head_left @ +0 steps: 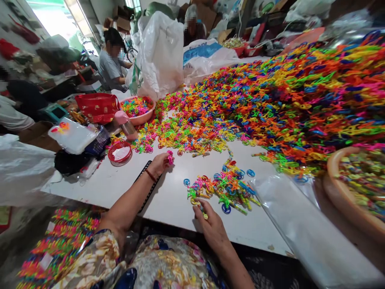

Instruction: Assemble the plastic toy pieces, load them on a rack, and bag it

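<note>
My left hand (161, 162) rests on the white table (168, 196), fingers closed on a small pink plastic piece (170, 157). A red cord circles its wrist. My right hand (210, 224) lies near the table's front edge, fingers pinched on a yellow-green plastic piece (203, 212) at the edge of a small heap of coloured plastic pieces (225, 186). A huge mound of the same neon pieces (285, 92) covers the table's far right half.
A black comb-like strip (143, 176) lies beside my left forearm. A clear plastic sheet (300, 224), a tan basin of pieces (355, 188), a pink bowl (137, 109), a red basket (120, 152) and white sacks (159, 52) surround the work area. Other people sit at the back left.
</note>
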Available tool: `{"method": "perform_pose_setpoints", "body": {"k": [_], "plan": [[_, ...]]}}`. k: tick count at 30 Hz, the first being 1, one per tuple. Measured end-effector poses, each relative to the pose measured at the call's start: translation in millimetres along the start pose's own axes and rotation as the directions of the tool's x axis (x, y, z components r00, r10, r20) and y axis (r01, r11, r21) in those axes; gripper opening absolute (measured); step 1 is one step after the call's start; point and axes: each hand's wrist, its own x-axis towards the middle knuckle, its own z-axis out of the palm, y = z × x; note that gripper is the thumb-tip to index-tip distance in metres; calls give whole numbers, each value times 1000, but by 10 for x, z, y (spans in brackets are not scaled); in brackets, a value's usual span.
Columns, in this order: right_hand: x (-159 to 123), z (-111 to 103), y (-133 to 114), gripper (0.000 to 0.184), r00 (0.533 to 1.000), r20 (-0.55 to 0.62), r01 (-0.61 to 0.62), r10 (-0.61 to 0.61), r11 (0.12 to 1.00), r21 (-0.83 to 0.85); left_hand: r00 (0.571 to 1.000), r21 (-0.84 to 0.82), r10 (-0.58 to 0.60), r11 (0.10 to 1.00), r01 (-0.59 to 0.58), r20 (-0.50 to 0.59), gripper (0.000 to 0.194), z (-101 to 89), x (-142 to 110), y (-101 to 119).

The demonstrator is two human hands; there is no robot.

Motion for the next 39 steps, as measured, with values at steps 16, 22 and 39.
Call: {"method": "perform_pose_setpoints", "body": {"k": [16, 22, 39], "plan": [[209, 108, -222, 32, 984, -91, 157, -152, 986, 52, 973, -562, -26, 813, 154, 230, 42, 515, -1240, -87], [171, 136, -170, 33, 986, -126, 121, -108, 987, 104, 974, -512, -68, 841, 172, 215, 45, 694, -1379, -68], [107, 89, -140, 36, 1000, -27, 6, 2, 950, 311, 977, -489, -47, 860, 147, 209, 45, 871, -1423, -136]]}}
